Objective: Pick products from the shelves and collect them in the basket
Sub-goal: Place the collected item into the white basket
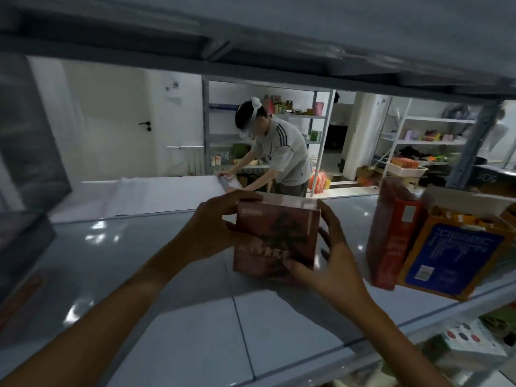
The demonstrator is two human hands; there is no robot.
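Note:
A dark red box with a tree picture on its front stands on the glossy grey shelf. My left hand grips its left side and top edge with curled fingers. My right hand holds its right side, thumb on the lower front. No basket is in view.
A red box and an orange box with a blue label stand close to the right. The shelf above hangs low. More products lie on the lower shelf. Beyond the shelf a person bends over a table.

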